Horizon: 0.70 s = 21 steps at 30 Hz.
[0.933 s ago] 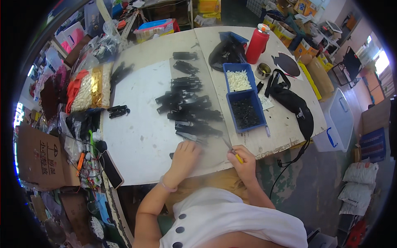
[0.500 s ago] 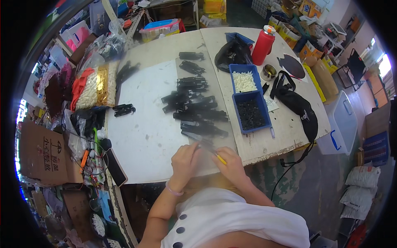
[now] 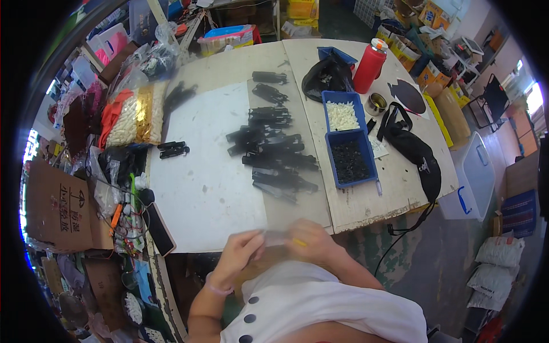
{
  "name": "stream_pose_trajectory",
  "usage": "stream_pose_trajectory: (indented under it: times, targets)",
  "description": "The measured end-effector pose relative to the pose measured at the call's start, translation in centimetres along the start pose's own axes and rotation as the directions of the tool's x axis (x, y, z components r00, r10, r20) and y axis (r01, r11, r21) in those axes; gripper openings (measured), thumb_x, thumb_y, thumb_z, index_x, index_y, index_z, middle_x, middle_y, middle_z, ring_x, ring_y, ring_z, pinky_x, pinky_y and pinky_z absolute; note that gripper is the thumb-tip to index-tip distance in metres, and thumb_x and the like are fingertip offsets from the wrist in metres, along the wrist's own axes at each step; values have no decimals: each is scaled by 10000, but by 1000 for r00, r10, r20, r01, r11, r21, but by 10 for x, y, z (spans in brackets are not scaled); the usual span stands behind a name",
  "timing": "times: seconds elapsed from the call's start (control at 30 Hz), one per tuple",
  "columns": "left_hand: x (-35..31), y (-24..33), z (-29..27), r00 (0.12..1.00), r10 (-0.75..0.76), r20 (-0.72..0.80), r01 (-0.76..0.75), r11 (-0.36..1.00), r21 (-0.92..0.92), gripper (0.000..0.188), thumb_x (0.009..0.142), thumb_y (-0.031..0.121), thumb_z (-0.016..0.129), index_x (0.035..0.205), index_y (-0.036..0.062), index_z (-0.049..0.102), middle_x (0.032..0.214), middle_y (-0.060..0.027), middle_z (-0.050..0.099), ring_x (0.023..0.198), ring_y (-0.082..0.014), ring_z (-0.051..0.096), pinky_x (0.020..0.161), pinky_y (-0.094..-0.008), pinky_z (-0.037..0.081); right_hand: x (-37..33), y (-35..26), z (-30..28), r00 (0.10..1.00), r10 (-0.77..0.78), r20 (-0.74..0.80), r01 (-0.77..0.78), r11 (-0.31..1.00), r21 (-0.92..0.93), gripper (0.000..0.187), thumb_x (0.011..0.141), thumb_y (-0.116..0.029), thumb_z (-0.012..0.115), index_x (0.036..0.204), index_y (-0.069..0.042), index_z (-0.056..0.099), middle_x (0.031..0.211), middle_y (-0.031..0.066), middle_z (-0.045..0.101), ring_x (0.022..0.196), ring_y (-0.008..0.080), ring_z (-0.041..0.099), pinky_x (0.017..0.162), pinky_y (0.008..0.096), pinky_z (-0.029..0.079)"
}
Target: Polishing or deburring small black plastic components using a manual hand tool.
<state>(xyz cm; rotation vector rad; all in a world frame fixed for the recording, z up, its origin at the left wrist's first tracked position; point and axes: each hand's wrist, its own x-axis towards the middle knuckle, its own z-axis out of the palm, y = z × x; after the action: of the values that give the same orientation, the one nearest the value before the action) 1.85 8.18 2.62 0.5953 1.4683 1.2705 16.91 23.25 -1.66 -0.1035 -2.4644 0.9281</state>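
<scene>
So, you have one yellow tool (image 3: 299, 243), gripped in your right hand (image 3: 315, 242) on the near side of the black pile (image 3: 280, 147); its handle's long axis runs roughly sideways, toward your left hand (image 3: 242, 250), the tip lost in blur. That left hand curls closed; what it holds is too blurred to tell. Left of the pile lie two black pieces (image 3: 173, 150); right of it, three blue trays (image 3: 357, 183), one red flask (image 3: 369, 70) and one metal cup (image 3: 375, 111) share the desk (image 3: 394, 197).

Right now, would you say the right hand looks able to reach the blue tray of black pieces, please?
Probably yes: nothing seems to stand between the right hand and the tray, though the hand holds a yellow-handled tool.
</scene>
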Motion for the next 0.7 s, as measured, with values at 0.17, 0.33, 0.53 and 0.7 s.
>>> stream_pose_trajectory:
  times: [0.17, 0.33, 0.53, 0.7]
  targets:
    - [-35, -14, -58, 952, -224, 208, 193, 968, 163, 283, 906, 230, 502, 935, -24, 624, 604, -12, 538, 564, -73, 480, 530, -222, 393, 8, -15, 12, 997, 53, 55, -63, 978, 200, 220, 825, -234, 614, 768, -22, 593, 896, 95, 586, 874, 248, 554, 760, 337, 442]
    - [-58, -71, -101, 967, -234, 100, 10, 430, 903, 439, 831, 311, 603, 1144, 7, 558, 968, -157, 649, 876, -274, 631, 780, -340, 477, 5, -4, -11, 954, 231, -192, -206, 968, 142, 136, 785, -122, 628, 787, 14, 612, 880, 116, 624, 831, 244, 592, 743, 320, 457]
    - [40, -18, -4, 863, 470, 186, -421, 463, 780, 375, 792, 88, 590, 1159, 48, 522, 1040, -116, 580, 965, -238, 544, 854, -353, 436, 9, -3, -35, 762, 601, -243, -458, 764, 454, 144, 797, -79, 597, 703, 29, 599, 814, 86, 612, 755, 149, 574, 684, 246, 434]
    - [110, -9, 25, 654, 615, 440, -517, -61, 854, 351, 736, 38, 580, 1082, 69, 534, 1018, -104, 555, 960, -281, 499, 854, -418, 407, -5, -9, -37, 763, 573, -300, -436, 798, 416, 128, 800, -75, 593, 731, 31, 604, 812, 77, 607, 746, 134, 570, 677, 241, 432]
